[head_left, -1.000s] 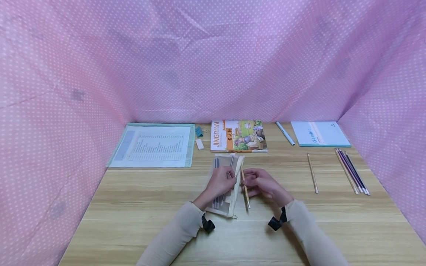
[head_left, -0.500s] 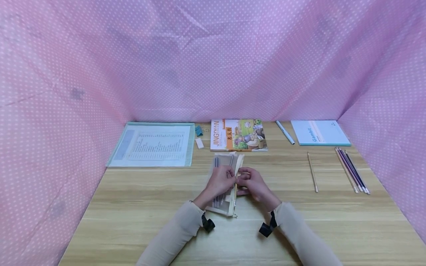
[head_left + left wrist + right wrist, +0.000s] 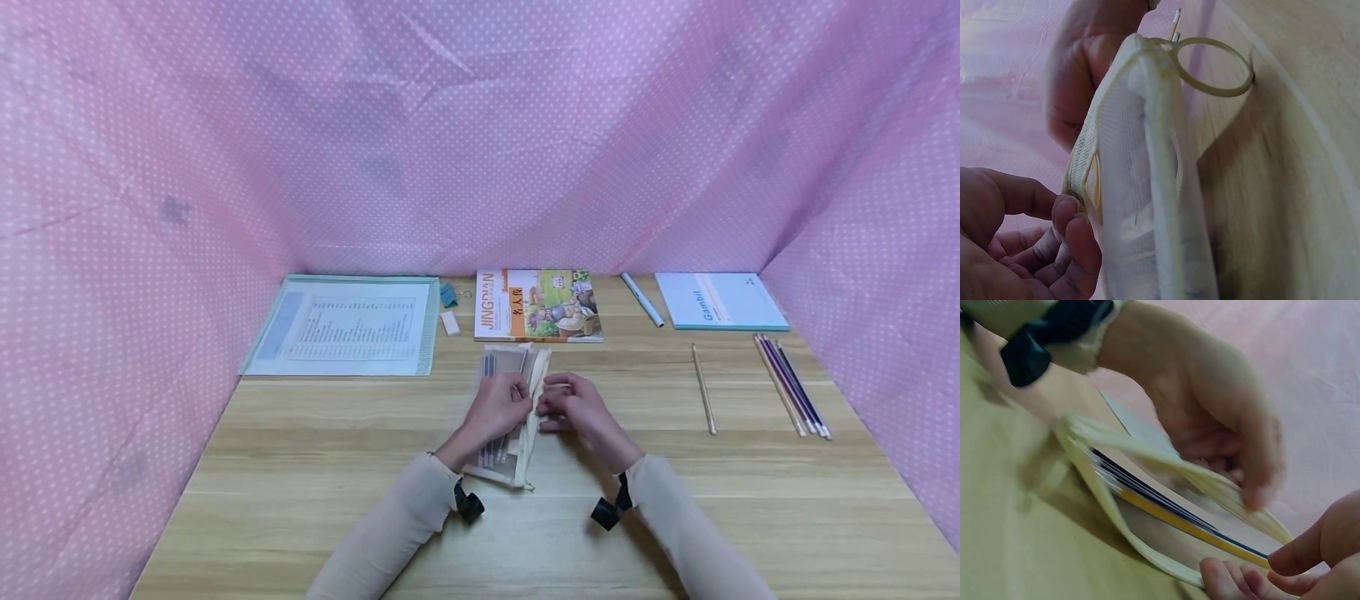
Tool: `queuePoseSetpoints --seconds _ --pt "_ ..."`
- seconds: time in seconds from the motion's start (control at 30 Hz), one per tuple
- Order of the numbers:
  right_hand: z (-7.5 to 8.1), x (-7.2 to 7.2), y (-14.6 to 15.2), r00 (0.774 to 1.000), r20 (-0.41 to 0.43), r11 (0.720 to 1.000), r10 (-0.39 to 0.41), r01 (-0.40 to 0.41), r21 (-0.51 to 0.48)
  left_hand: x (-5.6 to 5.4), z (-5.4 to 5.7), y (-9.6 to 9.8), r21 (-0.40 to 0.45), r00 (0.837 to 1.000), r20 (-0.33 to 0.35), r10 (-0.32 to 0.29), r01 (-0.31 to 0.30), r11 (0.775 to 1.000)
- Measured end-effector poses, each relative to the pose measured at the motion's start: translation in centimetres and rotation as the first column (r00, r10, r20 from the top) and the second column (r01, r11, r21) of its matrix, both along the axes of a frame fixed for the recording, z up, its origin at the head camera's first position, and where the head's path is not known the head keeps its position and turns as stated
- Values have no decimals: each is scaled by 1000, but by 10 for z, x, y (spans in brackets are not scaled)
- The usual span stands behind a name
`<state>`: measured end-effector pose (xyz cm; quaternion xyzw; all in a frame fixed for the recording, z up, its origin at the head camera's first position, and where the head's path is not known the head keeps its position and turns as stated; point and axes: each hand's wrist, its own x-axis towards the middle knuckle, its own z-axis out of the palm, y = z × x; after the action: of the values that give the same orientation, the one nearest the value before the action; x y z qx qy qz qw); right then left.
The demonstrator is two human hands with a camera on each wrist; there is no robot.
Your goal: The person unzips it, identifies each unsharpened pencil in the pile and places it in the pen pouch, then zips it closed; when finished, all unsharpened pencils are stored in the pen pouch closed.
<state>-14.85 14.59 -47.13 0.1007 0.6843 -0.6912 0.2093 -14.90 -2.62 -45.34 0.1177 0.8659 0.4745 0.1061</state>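
Note:
A translucent mesh zip pouch (image 3: 498, 475) with a cream edge lies in front of me, several pencils inside. My left hand (image 3: 497, 410) pinches its edge between thumb and fingers. The right wrist view shows the mouth spread apart, a yellow pencil (image 3: 1169, 517) lying inside beside dark pencils (image 3: 1147, 490). At the mouth's right side is my right hand (image 3: 581, 412), fingers loosely bent and thumb apart from them. Its thumb hides the far end of the yellow pencil. In the left wrist view the right hand is partly behind the pouch, its fingertips hidden.
Behind the pouch lies a picture-covered book (image 3: 538, 307), with an eraser (image 3: 450, 323) and binder clip (image 3: 448, 295) to its left. A document folder (image 3: 341, 327) is farther left. To the right are a pen (image 3: 642, 300), notebook (image 3: 722, 302), single pencil (image 3: 703, 390) and pencil bundle (image 3: 793, 386).
My right hand moved left with the yellow pencil, which went from beside the pouch to inside it. The hand has since drawn back slightly right. My left hand kept its grip on the edge.

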Motion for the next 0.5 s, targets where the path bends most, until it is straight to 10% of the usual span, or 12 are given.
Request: queuePoseSetpoints --seconds 0.5 --pt "7 -55 36 1000 -12 992 12 -11 128 1 0 0 15 1000 19 -3 2 1000"
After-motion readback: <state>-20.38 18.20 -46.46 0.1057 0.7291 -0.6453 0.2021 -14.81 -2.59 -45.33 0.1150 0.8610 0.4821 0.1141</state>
